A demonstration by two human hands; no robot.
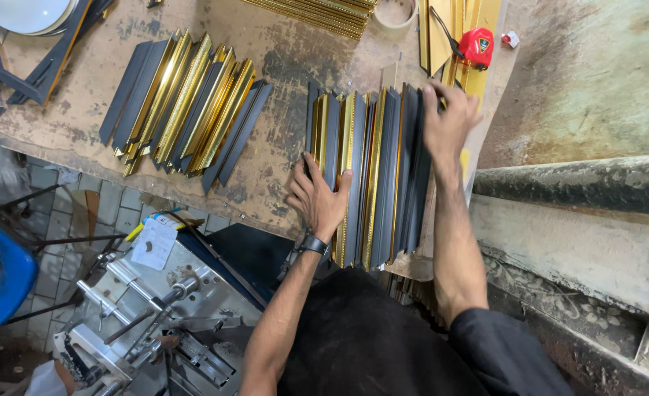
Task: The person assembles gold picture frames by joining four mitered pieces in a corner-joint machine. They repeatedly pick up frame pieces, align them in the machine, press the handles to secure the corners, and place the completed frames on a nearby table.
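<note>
**Frame mouldings squared up on a worn workshop counter**

Scuffed brown counter (280, 66) fills the upper frame. At centre, a row of black-and-gold moulding strips (372, 176) is pressed together, seemingly to level the ends: the left hand (318, 196) lies flat, fingers spread, on the near left; the right hand (449, 121) grips the far right edge. A second fanned batch (185, 103) sits upper left. Strip ends near the body are hidden.

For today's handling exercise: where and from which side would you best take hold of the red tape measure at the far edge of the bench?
Probably grip the red tape measure across its two flat sides, coming from above. Its compact body seems to lie free on gold strips, though a black cord trails off its left side. Both hands are on the black-and-gold mouldings.
</note>
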